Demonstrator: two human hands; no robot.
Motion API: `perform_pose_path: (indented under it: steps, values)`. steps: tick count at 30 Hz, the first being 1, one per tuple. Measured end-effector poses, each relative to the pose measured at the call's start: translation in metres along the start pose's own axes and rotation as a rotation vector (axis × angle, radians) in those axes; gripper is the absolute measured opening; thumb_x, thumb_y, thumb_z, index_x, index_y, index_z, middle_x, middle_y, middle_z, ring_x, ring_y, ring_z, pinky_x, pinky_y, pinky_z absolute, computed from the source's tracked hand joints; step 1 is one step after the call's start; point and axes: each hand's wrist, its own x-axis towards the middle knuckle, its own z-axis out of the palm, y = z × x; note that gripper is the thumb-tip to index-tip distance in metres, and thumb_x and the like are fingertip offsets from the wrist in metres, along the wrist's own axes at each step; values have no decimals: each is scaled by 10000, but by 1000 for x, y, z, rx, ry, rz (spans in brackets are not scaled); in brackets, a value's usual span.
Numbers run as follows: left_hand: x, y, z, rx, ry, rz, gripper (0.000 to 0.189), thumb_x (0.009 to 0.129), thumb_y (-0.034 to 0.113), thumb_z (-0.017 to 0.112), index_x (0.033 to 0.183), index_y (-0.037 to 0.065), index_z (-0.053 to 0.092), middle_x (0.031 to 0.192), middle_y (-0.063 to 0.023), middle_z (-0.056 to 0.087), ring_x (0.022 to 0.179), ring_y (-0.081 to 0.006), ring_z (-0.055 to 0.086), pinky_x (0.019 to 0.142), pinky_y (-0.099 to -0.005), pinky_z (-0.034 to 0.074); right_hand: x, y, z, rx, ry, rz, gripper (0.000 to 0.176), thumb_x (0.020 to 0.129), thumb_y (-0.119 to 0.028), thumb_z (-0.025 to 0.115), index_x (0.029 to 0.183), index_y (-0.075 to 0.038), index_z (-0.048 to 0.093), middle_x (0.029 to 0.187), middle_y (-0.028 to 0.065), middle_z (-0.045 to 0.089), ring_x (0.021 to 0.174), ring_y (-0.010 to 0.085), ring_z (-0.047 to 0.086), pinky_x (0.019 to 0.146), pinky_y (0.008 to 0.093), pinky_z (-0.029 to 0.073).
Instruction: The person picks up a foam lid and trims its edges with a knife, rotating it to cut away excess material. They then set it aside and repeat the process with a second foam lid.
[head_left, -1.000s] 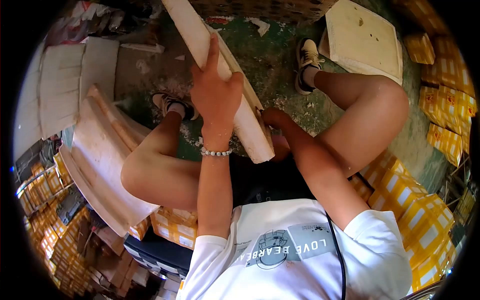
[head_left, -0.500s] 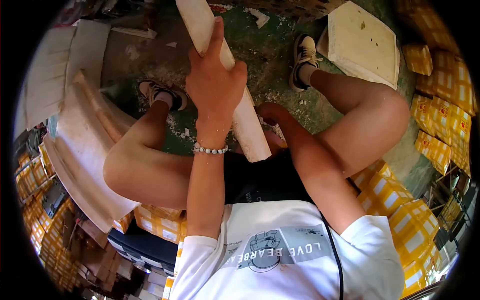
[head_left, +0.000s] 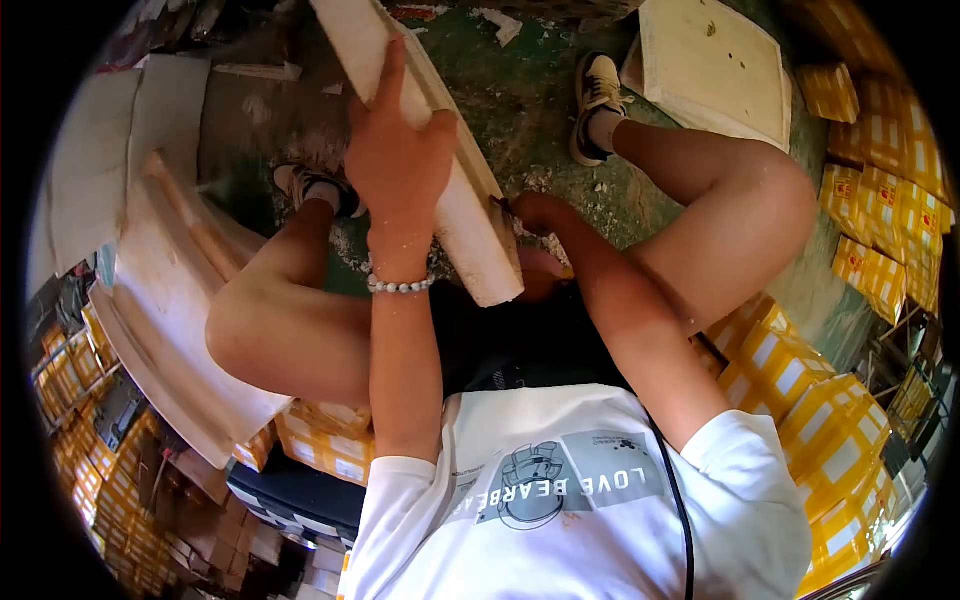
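Note:
A long white foam piece [head_left: 470,235] slants across my lap, its near end over my dark shorts. My left hand [head_left: 400,165], with a bead bracelet at the wrist, grips it from above, index finger stretched along its top and thumb towards its right edge. My right hand [head_left: 545,213] is closed beside the foam's right side. A small dark thing [head_left: 502,204] sticks out of that fist towards the foam; its kind is too hidden to tell. White crumbs [head_left: 540,183] lie on the floor around it.
Large pale foam panels [head_left: 170,300] lean at my left. A dirty white foam lid [head_left: 710,70] lies on the green floor beyond my right shoe [head_left: 597,105]. Boxes wrapped in yellow tape [head_left: 880,210] are stacked on the right, with more [head_left: 325,440] behind my left leg.
The foam piece and my left hand have shifted left, and the foam has turned so more of its right side shows. The dark thing at my right hand has come into sight.

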Motion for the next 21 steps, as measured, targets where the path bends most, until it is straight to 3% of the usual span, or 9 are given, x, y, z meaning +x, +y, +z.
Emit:
perform_pose_path:
  steps: [1,5,7,9,11,13,16,19,21]
  values:
    - [-1,-2,-6,-4,-23,-29,783,788,219,669,1538,315,465,1283,-310,581,953,-446,678,793,-477,572,-5,3,7,-176,84,-219,198,944,-49,622,1085,87,650,683,180,595,557,276,562,504,441,441]
    - [-6,-19,-36,-169,19,-111,793,784,143,676,1543,231,465,1313,-265,596,1075,-384,665,905,-461,534,-3,-19,12,-322,199,-234,340,847,74,654,1184,89,617,789,205,632,608,293,563,542,472,445]
    - [-8,-22,-40,-178,72,-82,805,791,147,689,1555,191,437,1345,-269,578,1127,-384,643,940,-457,521,-5,-44,8,-84,77,-85,219,942,-36,605,1122,85,629,757,202,618,585,292,548,540,460,428]
    - [-10,-23,-46,-208,192,-20,843,805,155,716,1578,111,380,1409,-276,544,1230,-384,599,1010,-447,495,-16,-68,4,78,144,-75,207,978,-87,556,1076,79,633,755,204,617,584,292,543,542,460,425]
    - [-19,-24,-47,-128,168,-22,883,812,169,724,1597,103,324,1423,-278,531,1249,-400,584,1025,-445,484,-12,-81,5,238,212,-71,247,1015,-137,508,1030,73,636,752,207,616,582,291,539,545,460,422]
    - [-29,-21,-50,-60,136,-22,926,819,183,731,1615,95,267,1437,-280,518,1268,-416,568,1041,-442,474,3,-81,7,563,271,118,396,1056,-256,413,972,51,649,762,216,634,579,316,562,572,478,443]
    - [-53,-18,-53,-220,-14,-112,979,806,163,712,1633,104,192,1440,-294,503,1254,-453,562,1034,-450,479,6,-72,10,237,337,-151,423,1047,-287,410,993,44,666,777,226,657,626,344,612,624,502,477]
    - [-65,-18,-42,-260,6,-94,972,770,135,683,1628,111,226,1426,-303,509,1224,-470,572,991,-469,505,15,-73,10,184,288,-130,415,971,-337,594,1106,37,711,875,223,702,720,345,669,703,503,537]
    - [-65,-16,-41,-202,66,-121,979,727,123,656,1623,137,263,1369,-286,561,1167,-478,596,957,-483,517,7,-75,15,173,342,-126,404,986,-309,531,1052,58,684,837,240,683,721,351,660,688,504,517]
